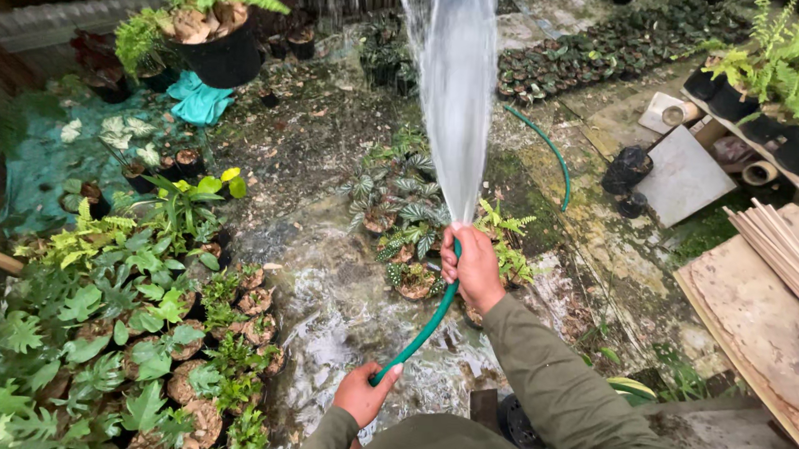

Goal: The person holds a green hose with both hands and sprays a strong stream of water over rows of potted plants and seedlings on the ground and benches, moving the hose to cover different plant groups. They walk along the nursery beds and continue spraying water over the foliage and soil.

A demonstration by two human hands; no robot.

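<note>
My right hand (474,267) grips the end of a green garden hose (423,330), with a thumb over the mouth. A wide fan of water (452,81) sprays up and away over the potted plants. Lower down, my left hand (365,394) holds the same hose near my body. Small potted ferns (400,206) sit just beyond my right hand. Both arms wear olive green sleeves.
Many leafy pots (130,329) crowd the left side on wet ground. A large black pot with a fern (216,42) stands at the back left. Rows of small pots (600,53) lie far right. Wooden boards and sticks (771,271) rest at right, with more hose (549,155) on the ground.
</note>
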